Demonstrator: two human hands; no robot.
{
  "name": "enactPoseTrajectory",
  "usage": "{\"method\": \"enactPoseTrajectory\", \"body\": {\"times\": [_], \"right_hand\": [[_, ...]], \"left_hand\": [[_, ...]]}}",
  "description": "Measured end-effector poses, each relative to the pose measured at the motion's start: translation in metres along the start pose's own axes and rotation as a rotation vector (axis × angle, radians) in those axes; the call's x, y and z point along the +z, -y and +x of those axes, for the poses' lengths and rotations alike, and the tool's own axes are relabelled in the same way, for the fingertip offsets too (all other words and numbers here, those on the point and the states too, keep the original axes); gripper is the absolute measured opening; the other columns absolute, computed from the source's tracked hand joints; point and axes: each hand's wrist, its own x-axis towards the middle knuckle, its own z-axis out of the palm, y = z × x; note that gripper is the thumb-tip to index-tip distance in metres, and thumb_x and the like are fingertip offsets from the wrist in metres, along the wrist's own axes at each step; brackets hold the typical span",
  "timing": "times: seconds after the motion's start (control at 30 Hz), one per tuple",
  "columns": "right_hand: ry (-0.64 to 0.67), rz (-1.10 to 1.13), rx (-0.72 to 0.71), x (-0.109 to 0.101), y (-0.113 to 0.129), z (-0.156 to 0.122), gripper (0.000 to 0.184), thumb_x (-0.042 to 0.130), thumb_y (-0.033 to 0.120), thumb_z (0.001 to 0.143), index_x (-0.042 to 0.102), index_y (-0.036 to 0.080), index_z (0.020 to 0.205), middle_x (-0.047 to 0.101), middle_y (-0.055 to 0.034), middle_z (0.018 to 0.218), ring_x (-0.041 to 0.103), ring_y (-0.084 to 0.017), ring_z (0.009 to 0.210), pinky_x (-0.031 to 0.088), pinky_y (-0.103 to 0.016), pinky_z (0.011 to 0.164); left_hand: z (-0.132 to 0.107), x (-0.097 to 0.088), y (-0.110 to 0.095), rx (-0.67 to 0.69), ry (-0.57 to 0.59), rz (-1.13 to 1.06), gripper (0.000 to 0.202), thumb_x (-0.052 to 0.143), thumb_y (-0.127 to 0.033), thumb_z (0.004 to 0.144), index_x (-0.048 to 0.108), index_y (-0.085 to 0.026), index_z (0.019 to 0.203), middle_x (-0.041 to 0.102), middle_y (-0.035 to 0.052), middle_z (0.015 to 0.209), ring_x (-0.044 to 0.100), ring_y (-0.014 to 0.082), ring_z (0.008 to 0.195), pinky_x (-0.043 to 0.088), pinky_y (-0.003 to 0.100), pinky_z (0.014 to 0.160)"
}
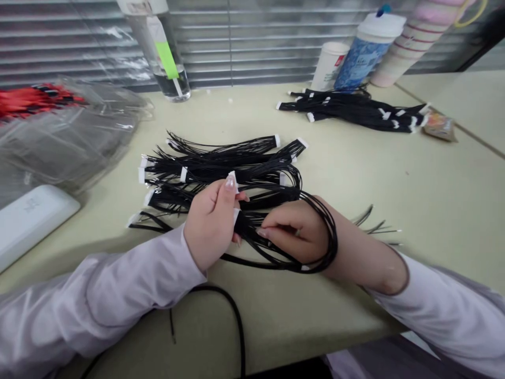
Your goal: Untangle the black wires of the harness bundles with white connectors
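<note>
Wire harness (250, 231) in both hands just above desk (355, 179), near harness pile (221, 171). L hand (211, 223) fingers pinch white connector (234, 181); R hand (294, 231) fingers curl round wires, loops over wrist hold slack off pile.

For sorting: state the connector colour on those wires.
The connectors are white, the wires black; clearest in the head view.

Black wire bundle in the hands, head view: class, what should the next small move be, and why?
Probably the right hand should slip free of the loop of thin black wires, because that loop circles it while the left hand grips the bundle by its white plastic connector.
</note>
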Motion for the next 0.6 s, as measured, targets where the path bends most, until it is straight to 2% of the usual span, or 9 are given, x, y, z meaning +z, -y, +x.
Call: {"method": "enactPoseTrajectory", "body": {"times": [0.1, 0.2, 0.3, 0.33, 0.37, 0.4, 0.47, 0.53, 0.6], "right_hand": [[-0.033, -0.127, -0.028, 0.001, 0.000, 0.000, 0.023, 0.037, 0.019, 0.084, 0.054, 0.017, 0.069, 0.056, -0.0013, 0.065, 0.045, -0.010, 0.059, 0.034, -0.025, 0.057], [-0.125, -0.339, -0.010, -0.011, 0.000, -0.009, 0.022, 0.039, 0.022, 0.083, 0.057, 0.017, 0.071, 0.058, -0.0033, 0.071, 0.050, -0.013, 0.064, 0.036, -0.026, 0.058], [-0.394, -0.594, 0.084, -0.036, -0.001, -0.024, 0.023, 0.041, 0.025, 0.084, 0.060, 0.019, 0.072, 0.058, -0.0025, 0.066, 0.050, -0.013, 0.059, 0.033, -0.027, 0.053], [-0.534, -0.684, 0.122, -0.044, -0.003, -0.029, 0.022, 0.043, 0.027, 0.085, 0.061, 0.019, 0.074, 0.058, -0.0038, 0.069, 0.051, -0.014, 0.061, 0.033, -0.027, 0.054], [-0.601, -0.771, 0.168, -0.050, -0.005, -0.034, 0.024, 0.042, 0.030, 0.086, 0.061, 0.018, 0.079, 0.059, -0.0070, 0.077, 0.052, -0.016, 0.067, 0.033, -0.029, 0.056], [-0.638, -0.865, 0.225, -0.055, -0.007, -0.037, 0.027, 0.040, 0.033, 0.086, 0.061, 0.016, 0.083, 0.058, -0.0112, 0.085, 0.052, -0.019, 0.076, 0.033, -0.030, 0.058], [-0.580, -1.034, 0.348, -0.060, -0.012, -0.040, 0.036, 0.034, 0.039, 0.087, 0.059, 0.013, 0.084, 0.055, -0.0173, 0.090, 0.052, -0.026, 0.084, 0.030, -0.033, 0.059], [-0.589, -1.088, 0.418, -0.058, -0.015, -0.039, 0.044, 0.028, 0.041, 0.089, 0.058, 0.013, 0.075, 0.054, -0.0140, 0.073, 0.053, -0.025, 0.074, 0.026, -0.032, 0.055], [-0.730, -0.927, 0.366, -0.055, -0.016, -0.036, 0.047, 0.024, 0.038, 0.090, 0.056, 0.014, 0.064, 0.045, -0.0061, 0.053, 0.050, -0.018, 0.058, 0.023, -0.029, 0.051]], "left_hand": [[0.001, 0.001, 0.000, -0.012, -0.001, -0.001, 0.039, 0.036, -0.046, 0.086, 0.055, -0.016, 0.070, 0.044, -0.0038, 0.050, 0.040, 0.0053, 0.028, 0.034, 0.015, 0.020], [0.002, 0.002, 0.000, -0.038, -0.023, -0.006, 0.040, 0.036, -0.047, 0.085, 0.056, -0.016, 0.070, 0.045, -0.0031, 0.052, 0.040, 0.0048, 0.028, 0.035, 0.015, 0.021], [0.003, 0.002, 0.001, -0.052, -0.043, -0.025, 0.041, 0.037, -0.048, 0.085, 0.056, -0.015, 0.070, 0.046, -0.0028, 0.055, 0.039, 0.0036, 0.029, 0.034, 0.014, 0.020], [0.003, 0.001, 0.001, -0.055, -0.035, -0.032, 0.041, 0.037, -0.049, 0.084, 0.056, -0.015, 0.070, 0.045, -0.0030, 0.055, 0.039, 0.0034, 0.029, 0.033, 0.014, 0.020], [0.002, 0.001, 0.002, -0.059, -0.024, -0.037, 0.041, 0.037, -0.049, 0.084, 0.056, -0.015, 0.071, 0.045, -0.0032, 0.055, 0.039, 0.0034, 0.029, 0.034, 0.014, 0.020], [0.002, 0.001, 0.002, -0.062, -0.011, -0.042, 0.042, 0.037, -0.050, 0.084, 0.056, -0.015, 0.071, 0.044, -0.0034, 0.055, 0.039, 0.0035, 0.029, 0.034, 0.014, 0.021], [0.002, 0.000, 0.001, -0.064, 0.008, -0.044, 0.042, 0.038, -0.051, 0.083, 0.056, -0.015, 0.071, 0.044, -0.0033, 0.055, 0.040, 0.0040, 0.030, 0.035, 0.014, 0.021], [0.001, -0.001, 0.000, -0.055, 0.009, -0.043, 0.042, 0.038, -0.051, 0.083, 0.056, -0.015, 0.071, 0.044, -0.0034, 0.054, 0.040, 0.0042, 0.031, 0.035, 0.014, 0.021], [0.000, -0.001, 0.000, -0.040, 0.018, -0.035, 0.042, 0.038, -0.051, 0.083, 0.055, -0.015, 0.071, 0.043, -0.0040, 0.053, 0.039, 0.0043, 0.030, 0.035, 0.014, 0.021]]}}
